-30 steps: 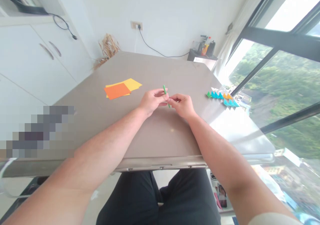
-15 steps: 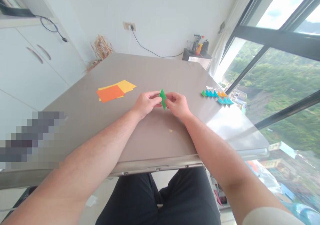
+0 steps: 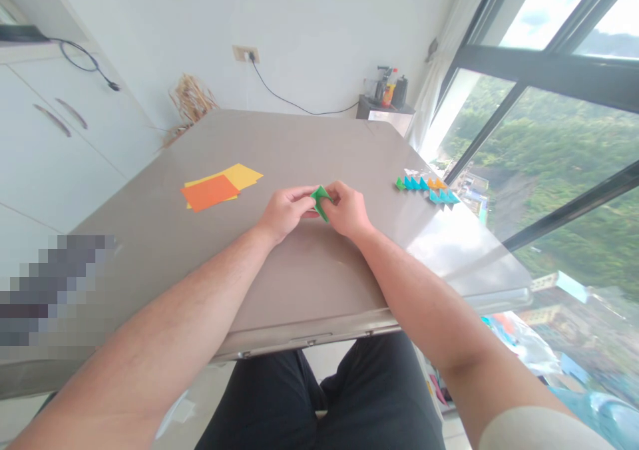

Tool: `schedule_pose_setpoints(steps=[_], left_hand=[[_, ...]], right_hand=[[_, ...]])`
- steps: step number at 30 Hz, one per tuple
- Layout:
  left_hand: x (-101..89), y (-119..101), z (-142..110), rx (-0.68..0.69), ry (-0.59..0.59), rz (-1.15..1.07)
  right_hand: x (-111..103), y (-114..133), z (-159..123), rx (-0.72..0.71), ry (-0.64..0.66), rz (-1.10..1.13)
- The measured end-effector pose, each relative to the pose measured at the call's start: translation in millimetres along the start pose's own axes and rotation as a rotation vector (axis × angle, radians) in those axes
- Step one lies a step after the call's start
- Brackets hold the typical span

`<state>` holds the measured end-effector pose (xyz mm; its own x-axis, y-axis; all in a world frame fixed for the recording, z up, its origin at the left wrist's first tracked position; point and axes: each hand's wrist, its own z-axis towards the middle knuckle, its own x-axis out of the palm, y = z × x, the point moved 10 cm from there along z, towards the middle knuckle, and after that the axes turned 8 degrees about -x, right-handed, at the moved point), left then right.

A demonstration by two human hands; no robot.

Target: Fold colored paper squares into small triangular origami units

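Observation:
A small piece of folded green paper is held between both hands above the middle of the table. My left hand pinches its left side with thumb and fingers. From the right, my right hand grips it, the thumb pressed against its face. The paper looks diamond-shaped, and the fingers hide part of its edges. To the left lie sheets of orange paper and yellow paper, overlapping. On the right stand rows of small folded paper pieces in green, blue and orange.
The grey table reaches back toward the wall, with its front edge at my lap. A blurred-out patch covers the left side. Behind the table, a small cabinet bears bottles. A large window is on the right.
The green paper has turned from a narrow, nearly edge-on view to a wider face. My right thumb has moved onto it. The whole view has shifted slightly.

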<state>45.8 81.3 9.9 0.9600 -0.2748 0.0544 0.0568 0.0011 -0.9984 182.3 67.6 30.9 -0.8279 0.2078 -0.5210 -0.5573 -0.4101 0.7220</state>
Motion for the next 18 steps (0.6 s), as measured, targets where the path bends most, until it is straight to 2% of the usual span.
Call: schedule_pose_setpoints(steps=[6,13,18], left_hand=[[7.6,-2,-3,0.012,0.043,0.021],[18.4,-12,-10,0.087,0.098,0.172],[17.7,-8,-9,0.039,0.105,0.128]], right_hand=[[0,0,0,0.038,0.007,-0.077],[-4,-3,-1,0.089,0.011,-0.142],[-3,-4,-1,0.081,0.008,-0.155]])
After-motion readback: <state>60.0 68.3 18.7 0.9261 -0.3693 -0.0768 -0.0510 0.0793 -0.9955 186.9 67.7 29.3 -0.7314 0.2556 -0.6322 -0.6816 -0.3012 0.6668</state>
